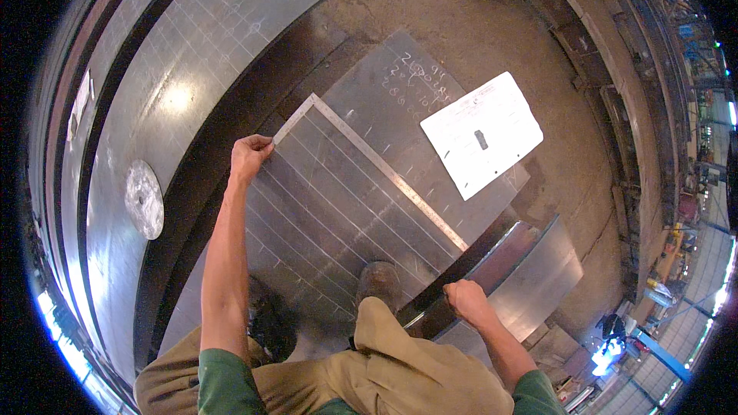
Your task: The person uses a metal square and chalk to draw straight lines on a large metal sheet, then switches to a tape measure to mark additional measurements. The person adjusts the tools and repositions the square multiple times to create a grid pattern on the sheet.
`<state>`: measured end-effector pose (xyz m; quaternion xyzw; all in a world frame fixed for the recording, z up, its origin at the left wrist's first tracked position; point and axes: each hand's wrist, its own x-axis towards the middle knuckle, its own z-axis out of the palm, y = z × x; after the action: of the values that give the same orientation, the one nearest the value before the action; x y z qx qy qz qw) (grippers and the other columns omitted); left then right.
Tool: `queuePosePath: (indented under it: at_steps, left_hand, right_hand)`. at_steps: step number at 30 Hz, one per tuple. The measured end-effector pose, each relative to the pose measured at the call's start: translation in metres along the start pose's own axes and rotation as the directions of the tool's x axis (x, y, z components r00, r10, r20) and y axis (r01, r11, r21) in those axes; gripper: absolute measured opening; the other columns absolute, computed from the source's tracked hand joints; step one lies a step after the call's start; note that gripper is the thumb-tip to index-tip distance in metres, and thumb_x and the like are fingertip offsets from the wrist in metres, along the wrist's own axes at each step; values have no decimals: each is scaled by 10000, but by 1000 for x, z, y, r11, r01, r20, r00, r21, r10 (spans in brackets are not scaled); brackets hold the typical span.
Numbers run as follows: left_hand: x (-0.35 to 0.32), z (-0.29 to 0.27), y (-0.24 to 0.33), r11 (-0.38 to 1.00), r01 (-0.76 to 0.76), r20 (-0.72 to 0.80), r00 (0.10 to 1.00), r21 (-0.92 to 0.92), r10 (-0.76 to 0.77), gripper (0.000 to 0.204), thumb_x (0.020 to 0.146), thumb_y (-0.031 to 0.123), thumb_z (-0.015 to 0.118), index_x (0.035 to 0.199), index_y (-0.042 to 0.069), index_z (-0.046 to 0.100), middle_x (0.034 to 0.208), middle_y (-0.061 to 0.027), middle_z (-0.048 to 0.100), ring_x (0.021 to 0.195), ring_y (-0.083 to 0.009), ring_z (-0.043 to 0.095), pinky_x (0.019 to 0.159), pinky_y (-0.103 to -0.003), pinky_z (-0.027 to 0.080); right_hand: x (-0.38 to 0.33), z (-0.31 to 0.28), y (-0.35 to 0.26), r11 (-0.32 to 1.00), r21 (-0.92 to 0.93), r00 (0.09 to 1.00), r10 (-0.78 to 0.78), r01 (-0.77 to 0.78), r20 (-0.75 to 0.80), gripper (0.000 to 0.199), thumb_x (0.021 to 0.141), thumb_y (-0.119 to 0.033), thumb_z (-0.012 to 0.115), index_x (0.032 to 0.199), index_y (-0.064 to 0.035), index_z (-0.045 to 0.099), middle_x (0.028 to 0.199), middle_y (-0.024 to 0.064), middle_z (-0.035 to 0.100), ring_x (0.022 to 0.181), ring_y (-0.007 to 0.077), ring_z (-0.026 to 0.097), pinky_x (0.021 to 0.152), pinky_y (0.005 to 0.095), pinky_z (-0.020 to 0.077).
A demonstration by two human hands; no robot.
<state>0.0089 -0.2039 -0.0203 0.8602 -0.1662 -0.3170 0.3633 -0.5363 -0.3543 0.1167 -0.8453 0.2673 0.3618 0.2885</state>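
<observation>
My left hand (251, 155) pinches the end of the short arm of a steel square (388, 170), so its fingers are closed. The square lies flat on a dark steel plate (338, 219), its corner pointing away from me and its long arm running down to the right. Parallel chalk lines cross the plate on the near side of that arm. My right hand (467, 300) is closed in a loose fist beside the near right edge of the plate, over a raised metal piece (503, 253). Whatever its fingers may hold is hidden.
White paper sheets (503, 111) lie on the plate's right part, with a small dark block (481, 139) on top. Chalk writing marks the far part. A round metal disc (144, 200) rests on a large marked plate (200, 54) at left. My boot (378, 284) stands on the plate. Bright welding light (607, 355) glows lower right.
</observation>
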Motion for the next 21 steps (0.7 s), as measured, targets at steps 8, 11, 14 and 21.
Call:
queuePosePath:
  at_steps: [8,11,14,21]
  left_hand:
    - [4,-5,-11,998,46,54,998,-42,-43,231,850,98,764,1051,-14,739,965,-91,751,864,-146,674,781,-279,521]
    - [3,-2,-8,999,16,27,1000,-40,-15,198,843,65,763,1027,-6,750,905,-70,747,807,-132,670,739,-279,519]
    - [1,1,1,1000,-9,10,1000,-19,9,192,840,50,762,1024,-4,753,884,-64,747,790,-127,672,726,-281,519]
    - [3,-1,3,996,-55,22,998,67,54,182,840,32,748,1015,-20,742,889,-75,745,807,-136,676,753,-286,518]
  right_hand:
    - [5,-8,-5,1000,-16,998,-18,19,59,157,827,-155,595,776,-33,680,797,220,687,794,421,693,721,524,562]
    - [4,-4,-3,999,-13,999,-36,36,2,148,810,-150,606,763,-23,667,766,230,672,771,423,686,698,523,552]
    - [5,0,2,998,-7,998,-60,60,-29,140,782,-140,625,752,-4,640,714,245,644,733,427,669,655,520,531]
    - [7,-11,-9,999,33,999,-24,23,32,135,797,-144,614,798,-13,647,731,235,656,751,418,673,671,519,536]
